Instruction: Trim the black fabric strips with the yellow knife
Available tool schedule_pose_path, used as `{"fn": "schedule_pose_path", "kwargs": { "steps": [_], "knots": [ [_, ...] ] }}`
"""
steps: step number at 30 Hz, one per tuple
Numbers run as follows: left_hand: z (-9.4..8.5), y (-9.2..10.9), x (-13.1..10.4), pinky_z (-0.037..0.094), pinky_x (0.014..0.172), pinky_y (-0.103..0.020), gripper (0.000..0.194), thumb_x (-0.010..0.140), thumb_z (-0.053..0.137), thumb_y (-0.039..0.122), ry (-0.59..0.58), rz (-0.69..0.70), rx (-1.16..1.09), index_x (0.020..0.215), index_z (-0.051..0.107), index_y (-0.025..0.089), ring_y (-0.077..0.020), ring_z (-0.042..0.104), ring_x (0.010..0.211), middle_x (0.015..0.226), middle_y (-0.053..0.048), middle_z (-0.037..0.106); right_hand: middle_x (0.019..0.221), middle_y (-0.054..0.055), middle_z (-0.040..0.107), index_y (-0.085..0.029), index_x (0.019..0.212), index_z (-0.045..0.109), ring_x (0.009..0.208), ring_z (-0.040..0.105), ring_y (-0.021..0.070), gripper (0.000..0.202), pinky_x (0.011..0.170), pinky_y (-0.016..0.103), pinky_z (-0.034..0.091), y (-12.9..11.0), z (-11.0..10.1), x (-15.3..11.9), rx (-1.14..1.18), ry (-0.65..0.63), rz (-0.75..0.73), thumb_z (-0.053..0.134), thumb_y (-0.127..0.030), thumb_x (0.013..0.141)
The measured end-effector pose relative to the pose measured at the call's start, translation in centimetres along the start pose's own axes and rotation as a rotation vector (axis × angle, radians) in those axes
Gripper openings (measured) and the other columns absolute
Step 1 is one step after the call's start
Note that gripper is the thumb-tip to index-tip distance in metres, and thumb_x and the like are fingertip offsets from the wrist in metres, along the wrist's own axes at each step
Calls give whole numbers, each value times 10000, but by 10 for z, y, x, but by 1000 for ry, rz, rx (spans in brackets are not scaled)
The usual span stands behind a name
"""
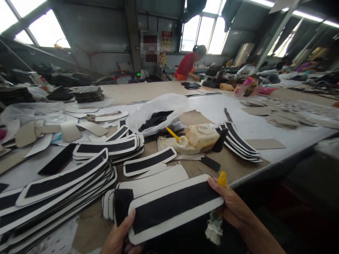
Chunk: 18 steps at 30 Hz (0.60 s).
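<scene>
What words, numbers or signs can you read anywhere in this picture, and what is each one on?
No text can be read here.
Red and yellow poster on the back wall: it has print, too small and blurred to read.
Green glow of a small display below it: the digits cannot be made out.
Black-and-white piece held by the left hand and the right hand: no lettering shows.

Stacked strips (60, 183) crowd left; glue tub (197, 139) blocks ahead.
</scene>
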<state>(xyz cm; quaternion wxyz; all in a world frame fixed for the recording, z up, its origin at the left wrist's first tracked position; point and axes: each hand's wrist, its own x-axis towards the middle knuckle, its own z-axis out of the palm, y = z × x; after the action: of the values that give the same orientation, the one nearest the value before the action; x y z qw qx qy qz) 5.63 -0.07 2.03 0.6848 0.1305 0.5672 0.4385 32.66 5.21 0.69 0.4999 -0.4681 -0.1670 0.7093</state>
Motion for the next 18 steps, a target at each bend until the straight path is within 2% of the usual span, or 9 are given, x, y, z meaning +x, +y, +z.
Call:
{"fn": "schedule_pose_path", "kwargs": {
  "steps": [4, 7, 11, 15, 18],
  "knots": [
    [-8, 0, 2, 152, 345, -143, 588, 551, 643, 696, -19, 29, 35, 523, 471, 134, -7, 249, 311, 343, 83, 293, 650, -10, 636, -163, 792, 608, 543, 594, 113, 232, 519, 196, 508, 1, 3, 0, -66, -10, -13, 757, -306, 686],
    [-13, -1, 2, 171, 345, -146, 577, 562, 639, 693, -47, 37, 13, 573, 494, 135, -10, 246, 334, 371, 76, 323, 638, -10, 630, -170, 790, 604, 537, 592, 122, 236, 504, 202, 506, 2, 5, 0, -142, 18, -15, 754, -319, 685],
    [-16, 5, -1, 188, 348, -146, 506, 503, 774, 545, -11, 66, 8, 581, 473, 147, -11, 252, 346, 385, 73, 367, 664, 10, 644, -171, 853, 619, 578, 614, 158, 289, 532, 228, 519, 3, 10, -2, -248, 15, -5, 743, -372, 686],
    [-23, 10, -6, 214, 347, -133, 414, 486, 824, 395, -35, 28, 101, 617, 555, 108, -17, 313, 372, 439, 41, 438, 646, -2, 639, -172, 871, 631, 564, 607, 144, 282, 539, 210, 512, 3, 16, -7, -293, -1, -9, 738, -364, 694],
    [-33, 6, -6, 342, 390, -162, 393, 499, 813, 379, -88, -10, 17, 724, 615, 124, -32, 348, 367, 436, 39, 460, 638, -12, 628, -172, 801, 636, 540, 585, 122, 238, 503, 189, 489, 4, 16, -8, -246, -12, 17, 732, -365, 700]
  ]
}}
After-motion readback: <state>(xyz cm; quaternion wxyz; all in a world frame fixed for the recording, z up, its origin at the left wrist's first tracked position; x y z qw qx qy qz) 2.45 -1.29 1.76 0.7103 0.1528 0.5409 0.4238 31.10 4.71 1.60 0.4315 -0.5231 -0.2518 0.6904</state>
